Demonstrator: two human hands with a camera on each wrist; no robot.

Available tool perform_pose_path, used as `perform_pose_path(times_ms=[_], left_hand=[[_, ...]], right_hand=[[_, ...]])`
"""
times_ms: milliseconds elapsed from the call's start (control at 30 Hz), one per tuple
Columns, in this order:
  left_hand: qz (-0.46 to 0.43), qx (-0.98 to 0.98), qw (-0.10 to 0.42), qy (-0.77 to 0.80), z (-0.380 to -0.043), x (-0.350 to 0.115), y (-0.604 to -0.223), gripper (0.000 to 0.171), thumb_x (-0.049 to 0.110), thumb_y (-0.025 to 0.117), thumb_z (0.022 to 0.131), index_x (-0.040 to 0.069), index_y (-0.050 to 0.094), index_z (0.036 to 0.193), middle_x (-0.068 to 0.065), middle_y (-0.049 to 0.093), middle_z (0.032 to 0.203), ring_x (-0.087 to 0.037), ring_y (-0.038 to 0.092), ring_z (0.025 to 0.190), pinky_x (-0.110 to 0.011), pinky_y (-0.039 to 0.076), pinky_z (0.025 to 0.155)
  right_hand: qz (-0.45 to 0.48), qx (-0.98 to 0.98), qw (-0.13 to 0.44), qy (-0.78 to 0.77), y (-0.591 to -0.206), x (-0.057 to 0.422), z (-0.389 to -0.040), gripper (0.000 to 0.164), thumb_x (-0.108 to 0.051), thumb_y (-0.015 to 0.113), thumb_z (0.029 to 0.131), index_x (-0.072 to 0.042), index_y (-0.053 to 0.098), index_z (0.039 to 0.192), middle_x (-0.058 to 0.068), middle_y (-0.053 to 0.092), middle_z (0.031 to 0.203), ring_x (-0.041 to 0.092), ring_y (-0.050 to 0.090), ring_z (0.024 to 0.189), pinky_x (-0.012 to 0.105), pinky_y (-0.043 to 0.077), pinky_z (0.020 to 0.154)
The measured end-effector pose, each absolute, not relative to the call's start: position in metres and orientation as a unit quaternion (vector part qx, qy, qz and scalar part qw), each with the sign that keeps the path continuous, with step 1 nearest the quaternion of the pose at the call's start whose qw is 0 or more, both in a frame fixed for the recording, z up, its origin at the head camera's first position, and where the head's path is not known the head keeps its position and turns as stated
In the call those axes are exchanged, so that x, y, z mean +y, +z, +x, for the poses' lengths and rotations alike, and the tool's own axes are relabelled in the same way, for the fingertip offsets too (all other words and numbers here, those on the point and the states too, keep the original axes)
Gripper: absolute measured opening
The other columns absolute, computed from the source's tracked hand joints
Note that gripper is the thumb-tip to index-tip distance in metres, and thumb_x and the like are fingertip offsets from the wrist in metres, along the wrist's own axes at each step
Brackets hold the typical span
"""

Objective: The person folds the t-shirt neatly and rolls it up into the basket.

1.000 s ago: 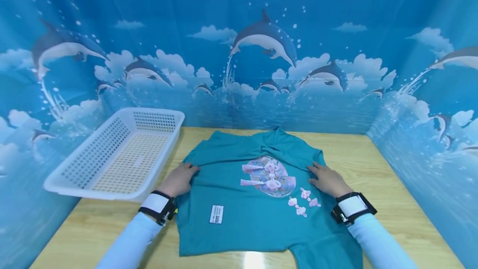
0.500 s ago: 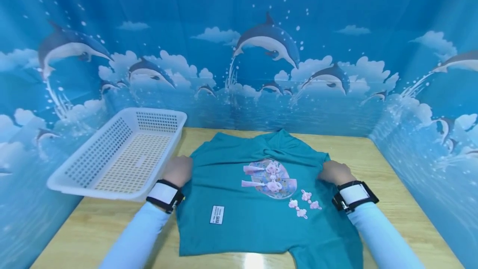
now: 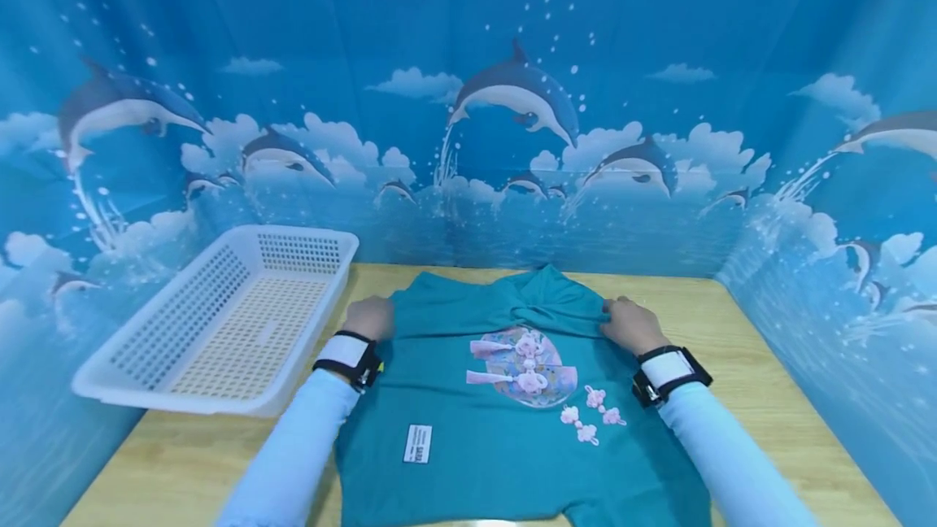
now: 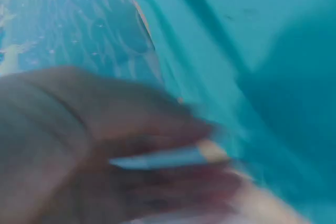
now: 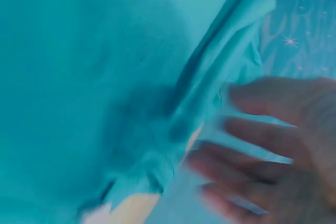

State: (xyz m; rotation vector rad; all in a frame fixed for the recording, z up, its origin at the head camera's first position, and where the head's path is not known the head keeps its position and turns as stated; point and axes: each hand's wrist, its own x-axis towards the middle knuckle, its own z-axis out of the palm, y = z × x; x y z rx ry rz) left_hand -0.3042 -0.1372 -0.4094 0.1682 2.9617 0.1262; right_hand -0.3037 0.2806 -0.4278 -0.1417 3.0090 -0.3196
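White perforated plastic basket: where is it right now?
In the head view, the white perforated plastic basket is at the left side of the pale wooden table, left of the person's left hand and the teal fabric garment.

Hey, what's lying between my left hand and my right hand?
In the head view, the teal shirt spans the stretch between left hand and right hand, including its pink floral patch's upper part.

Fingers blur in both wrist views; the head view crops the teal shirt.
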Motion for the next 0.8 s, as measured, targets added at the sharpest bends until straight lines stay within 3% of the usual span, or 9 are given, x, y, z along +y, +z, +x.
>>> perform_pose_path(times_ms=[67,133,267,400,500,600,700,767,800], left_hand=[[0.098,0.991,0.056,0.070,-0.327,-0.127,-0.414,0.017,0.003,0.049,0.094,0.000,0.065,0.096,-0.017,0.062,0.094,-0.030,0.061,0.084,-0.042,0.051,0.072],[0.135,0.985,0.037,0.098,-0.344,-0.117,-0.423,0.026,0.002,0.047,0.096,0.000,0.061,0.117,-0.020,0.060,0.113,-0.034,0.059,0.101,-0.044,0.050,0.082],[0.165,0.977,0.058,0.118,-0.353,-0.104,-0.442,0.037,0.001,0.048,0.095,0.006,0.055,0.131,-0.019,0.055,0.132,-0.036,0.051,0.121,-0.048,0.044,0.098],[0.161,0.983,0.044,0.079,-0.339,-0.102,-0.447,0.033,0.004,0.054,0.092,0.004,0.060,0.125,-0.020,0.058,0.125,-0.037,0.054,0.117,-0.051,0.046,0.094],[0.144,0.988,0.024,0.052,-0.331,-0.104,-0.439,0.020,0.006,0.056,0.091,0.001,0.066,0.108,-0.021,0.064,0.109,-0.036,0.061,0.102,-0.052,0.051,0.084],[0.133,0.990,0.006,0.041,-0.330,-0.106,-0.432,0.013,0.007,0.055,0.091,0.002,0.067,0.086,-0.016,0.067,0.088,-0.030,0.064,0.082,-0.048,0.054,0.071],[0.136,0.990,-0.027,0.032,-0.335,-0.108,-0.434,0.013,0.006,0.055,0.091,0.004,0.066,0.084,-0.014,0.066,0.080,-0.027,0.064,0.073,-0.044,0.053,0.063],[0.137,0.989,-0.042,0.030,-0.340,-0.109,-0.440,0.012,0.006,0.055,0.091,0.003,0.067,0.092,-0.015,0.066,0.084,-0.028,0.064,0.075,-0.043,0.054,0.061],[0.137,0.989,-0.046,0.030,-0.342,-0.108,-0.443,0.014,0.005,0.055,0.092,0.002,0.067,0.098,-0.017,0.066,0.088,-0.029,0.065,0.078,-0.044,0.054,0.062]], right_hand=[[-0.052,0.992,0.010,-0.116,-0.433,0.270,-0.319,0.032,-0.013,0.057,0.093,0.006,0.058,0.118,0.026,0.059,0.109,0.037,0.061,0.092,0.048,0.052,0.075],[-0.067,0.990,-0.003,-0.127,-0.440,0.260,-0.331,0.041,-0.015,0.056,0.094,0.002,0.051,0.132,0.027,0.054,0.127,0.041,0.057,0.109,0.052,0.048,0.088],[-0.097,0.989,0.032,-0.103,-0.453,0.249,-0.340,0.042,-0.016,0.056,0.094,-0.005,0.052,0.134,0.026,0.050,0.131,0.042,0.052,0.116,0.053,0.046,0.091],[-0.102,0.992,0.026,-0.076,-0.456,0.251,-0.335,0.031,-0.017,0.059,0.092,-0.006,0.062,0.120,0.024,0.057,0.116,0.034,0.061,0.092,0.044,0.050,0.070],[-0.093,0.991,0.032,-0.088,-0.449,0.256,-0.330,0.016,-0.022,0.058,0.092,-0.006,0.063,0.094,0.014,0.059,0.083,0.022,0.054,0.064,0.034,0.042,0.053],[-0.084,0.990,0.045,-0.107,-0.441,0.258,-0.326,0.035,-0.031,0.054,0.093,-0.012,0.051,0.065,0.001,0.041,0.054,0.016,0.037,0.048,0.029,0.030,0.046],[-0.087,0.990,0.014,-0.112,-0.439,0.255,-0.328,0.047,-0.033,0.055,0.093,-0.013,0.044,0.052,0.000,0.034,0.052,0.016,0.034,0.045,0.029,0.030,0.045],[-0.086,0.990,-0.015,-0.108,-0.441,0.250,-0.332,0.041,-0.027,0.058,0.093,-0.006,0.054,0.058,0.008,0.045,0.061,0.021,0.045,0.050,0.033,0.038,0.049],[-0.086,0.990,-0.026,-0.107,-0.443,0.247,-0.336,0.033,-0.023,0.059,0.092,-0.001,0.061,0.068,0.013,0.052,0.070,0.025,0.052,0.057,0.036,0.044,0.053]])
